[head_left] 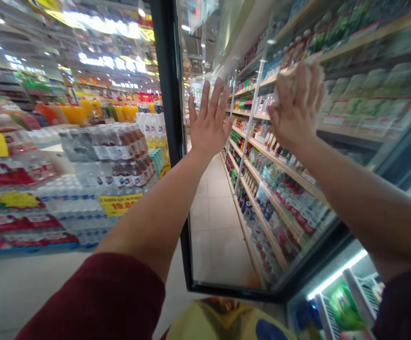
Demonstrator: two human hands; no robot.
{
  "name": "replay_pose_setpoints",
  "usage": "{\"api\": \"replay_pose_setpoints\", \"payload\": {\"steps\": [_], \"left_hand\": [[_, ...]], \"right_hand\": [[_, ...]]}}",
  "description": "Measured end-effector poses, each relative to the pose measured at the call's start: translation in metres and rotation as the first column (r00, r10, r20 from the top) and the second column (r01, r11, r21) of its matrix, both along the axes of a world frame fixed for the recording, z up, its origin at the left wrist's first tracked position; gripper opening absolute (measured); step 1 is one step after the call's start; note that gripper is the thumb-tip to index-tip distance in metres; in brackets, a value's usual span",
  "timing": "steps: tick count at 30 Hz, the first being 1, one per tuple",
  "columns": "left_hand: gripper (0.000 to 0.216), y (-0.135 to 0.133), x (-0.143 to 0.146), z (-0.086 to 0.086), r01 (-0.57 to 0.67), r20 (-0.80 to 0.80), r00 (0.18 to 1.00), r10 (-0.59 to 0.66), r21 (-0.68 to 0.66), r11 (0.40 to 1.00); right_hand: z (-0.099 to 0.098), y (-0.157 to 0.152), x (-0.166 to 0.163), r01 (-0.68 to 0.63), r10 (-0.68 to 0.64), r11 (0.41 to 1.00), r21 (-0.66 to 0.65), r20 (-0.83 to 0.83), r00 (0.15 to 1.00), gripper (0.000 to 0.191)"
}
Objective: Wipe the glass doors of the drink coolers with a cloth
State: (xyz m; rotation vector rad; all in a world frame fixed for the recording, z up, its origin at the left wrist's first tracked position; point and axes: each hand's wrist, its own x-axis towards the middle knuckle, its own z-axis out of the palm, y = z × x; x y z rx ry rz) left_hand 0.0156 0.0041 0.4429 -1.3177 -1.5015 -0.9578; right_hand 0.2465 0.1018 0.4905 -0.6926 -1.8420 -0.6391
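Note:
A black-framed glass cooler door (172,141) stands swung open in front of me, its pane reflecting shelves of bottles. My left hand (208,123) presses flat against the glass near the frame, fingers spread and pointing up. Higher and to the right, my right hand (297,106) holds a pale crumpled cloth (290,78) against the pane. Both arms reach forward in dark red sleeves.
Stacked packs of bottled drinks with yellow price tags (120,204) fill the left side of the aisle. The lit cooler interior (347,302) with wire racks and a green packet lies at the lower right. A yellow object (223,321) sits just below me.

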Motion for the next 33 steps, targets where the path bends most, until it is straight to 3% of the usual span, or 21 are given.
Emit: {"api": "replay_pose_setpoints", "payload": {"steps": [3,7,9,13,14,18,20,26,31,33], "left_hand": [[0.071,-0.002,0.0,-0.002,0.004,-0.016,1.0,-0.004,0.016,1.0],[0.071,-0.004,-0.001,-0.001,0.003,0.009,1.0,-0.003,-0.003,1.0],[0.07,-0.006,-0.001,-0.001,0.006,0.022,1.0,-0.005,-0.018,1.0],[0.072,-0.009,0.002,0.001,-0.014,0.01,1.0,0.015,-0.043,0.999],[0.073,-0.009,0.002,0.0,-0.021,0.009,1.0,0.022,-0.042,0.999],[0.071,-0.008,0.001,-0.002,-0.009,0.01,1.0,0.009,-0.01,1.0],[0.07,-0.007,0.0,-0.003,0.019,0.005,1.0,-0.019,0.004,1.0],[0.071,-0.007,-0.003,-0.001,0.086,0.032,0.996,-0.085,-0.021,0.996],[0.07,-0.011,0.0,0.0,-0.031,0.007,0.999,0.032,-0.064,0.997],[0.07,-0.01,0.0,0.0,-0.071,-0.011,0.997,0.07,-0.071,0.995]], "right_hand": [[0.002,0.0,0.001,-0.057,0.053,0.998,0.019,0.172,0.984,0.063],[0.014,-0.002,0.004,0.064,-0.064,0.998,-0.006,-0.061,0.996,0.07],[0.012,-0.007,-0.003,0.069,-0.07,0.998,-0.01,-0.098,0.993,0.071],[0.007,-0.009,-0.012,-0.058,0.046,0.997,0.051,0.215,0.976,0.065],[0.009,-0.006,-0.011,-0.073,0.06,0.996,0.049,0.226,0.972,0.064],[0.023,0.008,-0.001,0.006,-0.007,1.0,-0.008,-0.162,0.987,0.07],[0.021,0.008,-0.002,0.044,-0.047,0.999,-0.016,-0.263,0.964,0.073],[0.01,0.007,0.004,-0.018,0.005,0.997,0.076,0.167,0.986,0.067],[0.015,0.019,0.019,0.141,-0.14,0.99,-0.001,-0.161,0.977,0.073],[0.008,0.02,0.021,0.143,-0.143,0.99,-0.01,-0.13,0.981,0.074]]}}
